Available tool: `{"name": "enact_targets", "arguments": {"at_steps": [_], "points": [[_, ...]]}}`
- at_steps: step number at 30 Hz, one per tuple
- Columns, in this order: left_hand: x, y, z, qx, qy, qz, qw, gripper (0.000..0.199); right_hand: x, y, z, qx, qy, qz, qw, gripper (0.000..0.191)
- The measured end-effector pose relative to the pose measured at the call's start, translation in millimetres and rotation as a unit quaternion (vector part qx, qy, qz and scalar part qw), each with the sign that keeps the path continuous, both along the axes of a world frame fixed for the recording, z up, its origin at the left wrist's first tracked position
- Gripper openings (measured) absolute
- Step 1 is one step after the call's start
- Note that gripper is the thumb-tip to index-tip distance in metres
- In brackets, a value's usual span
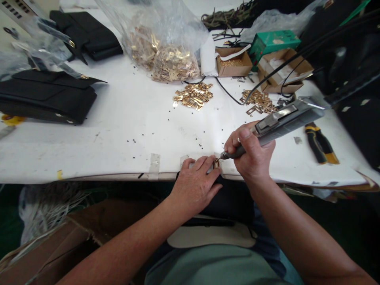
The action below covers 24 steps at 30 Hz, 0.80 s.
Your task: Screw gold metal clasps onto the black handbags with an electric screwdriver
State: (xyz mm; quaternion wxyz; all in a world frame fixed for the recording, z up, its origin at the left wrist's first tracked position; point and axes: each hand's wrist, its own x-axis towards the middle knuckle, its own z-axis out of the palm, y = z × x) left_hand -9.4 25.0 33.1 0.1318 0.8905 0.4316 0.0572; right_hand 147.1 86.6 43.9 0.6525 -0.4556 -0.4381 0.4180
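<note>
At the table's front edge my left hand (198, 183) is bent over a black bag (230, 194), which is mostly hidden beneath the hand and hangs over the edge. Its fingertips press beside a small gold metal fitting (216, 163) on the bag. My right hand (252, 152) is wrapped round a grey electric screwdriver (285, 120). The tool is tilted, its body rising to the right and its tip pointing down-left at the gold fitting. Whether the tip touches a screw is too small to tell.
Gold fittings lie in one pile (194, 96) and another pile (259, 102). Behind stand a clear plastic bag of fittings (175, 63), a small cardboard box (234, 67) and a green box (276, 41). Pliers (320, 144) lie right; black bags (47, 95) stand left. Tiny black screws are scattered about.
</note>
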Motion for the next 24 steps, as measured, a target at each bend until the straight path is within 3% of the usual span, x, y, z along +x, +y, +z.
{"name": "enact_targets", "arguments": {"at_steps": [10,24], "points": [[0.4,7.2,1.2,0.001,0.016,-0.021,1.0,0.035,1.8,0.9,2.5,0.002,0.002,-0.003,1.0,0.039],[-2.0,5.6,-7.1,-0.009,-0.037,0.01,0.999,0.037,-1.3,1.1,2.3,-0.001,-0.007,0.005,1.0,0.04]]}}
